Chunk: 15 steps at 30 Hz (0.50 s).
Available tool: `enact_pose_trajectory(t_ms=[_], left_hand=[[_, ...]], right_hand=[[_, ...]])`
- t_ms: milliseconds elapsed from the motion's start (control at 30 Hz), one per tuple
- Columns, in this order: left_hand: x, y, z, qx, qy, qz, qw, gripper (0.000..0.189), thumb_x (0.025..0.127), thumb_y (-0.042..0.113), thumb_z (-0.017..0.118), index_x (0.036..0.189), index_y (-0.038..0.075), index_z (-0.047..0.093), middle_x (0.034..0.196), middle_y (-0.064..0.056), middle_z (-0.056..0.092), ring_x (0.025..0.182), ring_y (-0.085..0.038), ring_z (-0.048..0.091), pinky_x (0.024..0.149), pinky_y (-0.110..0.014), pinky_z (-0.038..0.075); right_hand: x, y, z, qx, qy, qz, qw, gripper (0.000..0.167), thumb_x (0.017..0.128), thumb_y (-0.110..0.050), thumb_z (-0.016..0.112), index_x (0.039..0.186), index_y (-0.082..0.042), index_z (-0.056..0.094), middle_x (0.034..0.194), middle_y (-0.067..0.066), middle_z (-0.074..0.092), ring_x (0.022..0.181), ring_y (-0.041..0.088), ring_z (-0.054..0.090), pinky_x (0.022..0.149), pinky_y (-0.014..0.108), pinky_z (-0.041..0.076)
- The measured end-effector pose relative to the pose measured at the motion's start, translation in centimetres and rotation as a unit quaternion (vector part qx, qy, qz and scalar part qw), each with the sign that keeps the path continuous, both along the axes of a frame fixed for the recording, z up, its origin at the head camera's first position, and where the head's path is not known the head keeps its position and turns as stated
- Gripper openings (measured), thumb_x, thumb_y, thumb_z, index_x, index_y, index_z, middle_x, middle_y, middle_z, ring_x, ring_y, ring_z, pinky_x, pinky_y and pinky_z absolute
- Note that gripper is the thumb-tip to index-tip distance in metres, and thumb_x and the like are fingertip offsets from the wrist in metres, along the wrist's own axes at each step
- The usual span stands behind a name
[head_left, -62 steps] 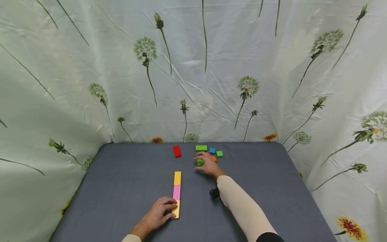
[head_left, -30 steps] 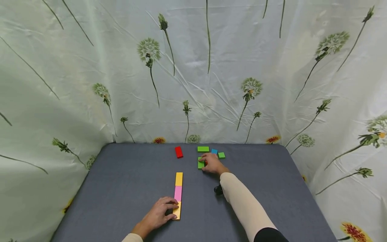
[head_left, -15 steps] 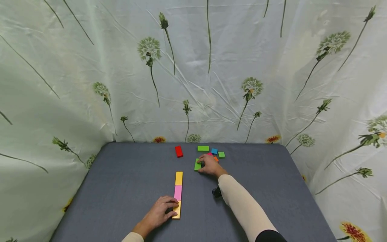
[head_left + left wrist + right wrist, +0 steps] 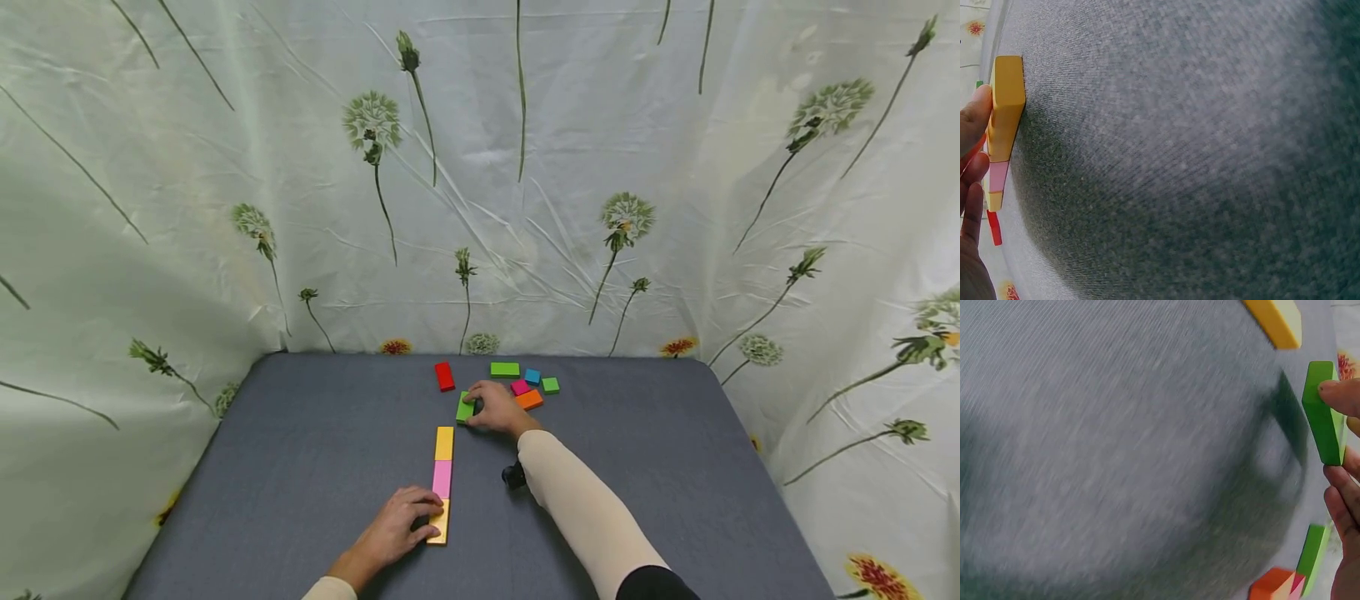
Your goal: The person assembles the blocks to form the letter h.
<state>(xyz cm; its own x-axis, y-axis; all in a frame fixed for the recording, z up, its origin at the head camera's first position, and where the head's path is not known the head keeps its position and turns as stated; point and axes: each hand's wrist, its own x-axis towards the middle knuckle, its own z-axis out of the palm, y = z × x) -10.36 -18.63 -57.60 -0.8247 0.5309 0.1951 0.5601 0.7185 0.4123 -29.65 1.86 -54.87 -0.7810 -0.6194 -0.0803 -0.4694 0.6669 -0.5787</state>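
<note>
Right hand: the right arm is being stretched forward across the table, the right hand being turned inward with its thumb toward the near side.
Right grip: the held green block is being pinched by its two ends, between thumb and fingers; in the right wrist view its shadow is being cast apart from it, so it is being held off the surface.
Held green block's place: it is being kept just beyond the yellow-and-pink row, a gap being left to the far yellow block.
Left hand: the left hand is being rested low at the row's near end, fingers being bent.
Left grip: the near yellow block is being held between thumb and fingers.
Row: the pink block is being flanked by both yellow blocks, end to end.
Far blocks: a red block is being left by itself; a long green block, blue block, small green block, magenta block and orange block are being grouped to its right.
Table: the tabletop is being covered in grey cloth.
Backdrop: the space is being enclosed by a pale flower-printed curtain.
</note>
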Motion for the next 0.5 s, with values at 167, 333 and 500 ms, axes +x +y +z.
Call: enact_pose_trajectory(t_ms=[167, 333, 500], left_hand=[[0.0, 0.0, 0.2, -0.004, -0.012, 0.005, 0.9999, 0.023, 0.079, 0.023, 0.078, 0.095, 0.008, 0.073, 0.101, 0.004, 0.064, 0.097, -0.014, 0.059, 0.084, -0.034, 0.047], [-0.1, -0.1, 0.2, -0.007, -0.013, 0.008, 0.9999, 0.024, 0.079, 0.024, 0.078, 0.096, 0.008, 0.073, 0.101, 0.004, 0.065, 0.096, -0.014, 0.059, 0.084, -0.034, 0.048], [-0.1, 0.0, 0.2, -0.018, -0.035, 0.017, 0.9991, 0.026, 0.08, 0.026, 0.078, 0.098, 0.008, 0.074, 0.103, 0.004, 0.065, 0.098, -0.014, 0.059, 0.085, -0.035, 0.048]], right_hand=[[0.0, -1.4, 0.3, 0.004, 0.005, 0.015, 0.9999, 0.036, 0.081, -0.018, 0.078, 0.114, -0.006, 0.07, 0.124, 0.01, 0.059, 0.118, 0.028, 0.052, 0.102, 0.043, 0.039], [0.1, -2.3, 0.5, 0.015, 0.009, 0.02, 0.9996, 0.036, 0.08, -0.017, 0.079, 0.114, -0.007, 0.071, 0.125, 0.01, 0.059, 0.118, 0.028, 0.053, 0.102, 0.042, 0.04], [0.2, -3.0, 0.6, 0.014, 0.01, 0.024, 0.9996, 0.036, 0.079, -0.016, 0.08, 0.113, -0.007, 0.071, 0.125, 0.01, 0.059, 0.118, 0.029, 0.052, 0.102, 0.042, 0.04]])
